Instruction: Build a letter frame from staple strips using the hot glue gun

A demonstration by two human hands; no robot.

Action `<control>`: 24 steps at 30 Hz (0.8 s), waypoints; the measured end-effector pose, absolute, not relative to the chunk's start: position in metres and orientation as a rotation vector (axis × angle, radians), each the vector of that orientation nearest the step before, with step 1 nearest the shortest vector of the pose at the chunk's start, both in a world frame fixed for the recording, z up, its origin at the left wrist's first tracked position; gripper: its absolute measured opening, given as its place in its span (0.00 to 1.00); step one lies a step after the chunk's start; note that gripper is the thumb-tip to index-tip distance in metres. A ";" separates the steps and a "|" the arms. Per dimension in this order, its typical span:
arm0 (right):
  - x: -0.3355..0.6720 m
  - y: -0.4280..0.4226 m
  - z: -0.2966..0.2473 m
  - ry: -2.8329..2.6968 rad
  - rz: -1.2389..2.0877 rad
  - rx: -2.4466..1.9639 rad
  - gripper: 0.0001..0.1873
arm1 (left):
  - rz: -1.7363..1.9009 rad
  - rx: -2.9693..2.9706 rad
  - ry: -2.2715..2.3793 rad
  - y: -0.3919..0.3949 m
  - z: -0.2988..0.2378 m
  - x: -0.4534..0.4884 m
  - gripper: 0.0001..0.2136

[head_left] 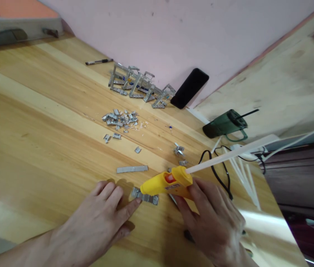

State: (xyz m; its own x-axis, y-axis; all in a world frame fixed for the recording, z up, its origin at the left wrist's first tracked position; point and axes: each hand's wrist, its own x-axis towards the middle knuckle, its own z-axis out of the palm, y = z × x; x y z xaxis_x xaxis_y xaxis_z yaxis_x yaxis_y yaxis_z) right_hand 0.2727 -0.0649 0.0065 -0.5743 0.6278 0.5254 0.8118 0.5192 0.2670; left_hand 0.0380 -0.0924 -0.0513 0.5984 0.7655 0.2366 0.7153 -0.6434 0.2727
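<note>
Here, a yellow glue gun (165, 183) is held in the grip of the right hand (215, 222), the fingers closed around its handle and rear body. Its nozzle is pointed leftward and down, and is set at or just above a short staple strip (150, 199) that lies flat on the bench (34, 148). The strip is thus found just beyond the grip, at the tip of the gun and between the two hands. The left hand (98, 218) is laid open and flat on the wood, nothing being grasped; only its forefinger tip is pressed against the near end of the strip. A white glue stick (229, 154) is seen projecting from the back of the gun toward the right, over a black cord (223, 174) and a few spare sticks (246, 181). The right edge of the bench runs close behind the right hand, with a green tool (223, 125) near its far corner. Ahead, a longer strip (131, 169) and scattered staple pieces (120, 118) are passed before a row of staple frames (140, 86), a phone (189, 88) and a pen (99, 61) along the wall (173, 29). Broad bare wood is left to the left of the left hand.
</note>
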 end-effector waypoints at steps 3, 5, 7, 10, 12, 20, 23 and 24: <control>0.271 -0.066 0.007 -2.405 -0.687 -1.147 0.07 | 0.507 2.680 1.244 -0.092 -0.051 0.038 0.22; 0.270 -0.065 0.007 -2.405 -0.689 -1.152 0.07 | 0.508 2.684 1.241 -0.092 -0.050 0.038 0.22; 0.269 -0.064 0.006 -2.392 -0.708 -1.171 0.07 | 0.519 2.689 1.240 -0.092 -0.050 0.038 0.22; 0.267 -0.062 0.007 -2.376 -0.727 -1.169 0.06 | 0.520 2.687 1.252 -0.092 -0.050 0.039 0.22; 0.265 -0.063 0.009 -2.385 -0.711 -1.150 0.06 | 0.510 2.696 1.251 -0.092 -0.050 0.039 0.23; 0.263 -0.065 0.014 -2.397 -0.681 -1.132 0.05 | 0.508 2.684 1.244 -0.091 -0.047 0.039 0.22; 0.264 -0.066 0.015 -2.404 -0.684 -1.102 0.06 | 0.514 2.690 1.247 -0.091 -0.047 0.038 0.21; 0.265 -0.066 0.015 -2.404 -0.688 -1.092 0.06 | 0.518 2.693 1.251 -0.091 -0.047 0.038 0.20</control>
